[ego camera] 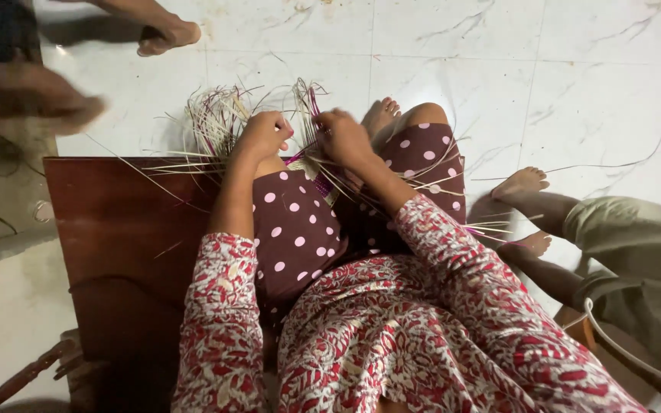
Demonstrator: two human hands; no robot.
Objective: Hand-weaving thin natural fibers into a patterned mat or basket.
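My left hand (263, 134) and my right hand (342, 138) are close together above my knees, both gripping a half-woven piece of pale and purple straw strips (311, 164). Loose strip ends (212, 118) fan out past my left hand over the floor, and more stick out to the right across my leg. I sit with legs in dark polka-dot trousers (296, 229) and a red floral top. My bare foot (380, 115) shows just beyond my right hand.
A brown wooden board (116, 229) lies under my left side. Another person's legs and feet (525, 187) sit at the right. At the top left are another person's foot (170, 34) and a blurred arm. White marble floor (537, 76) lies ahead.
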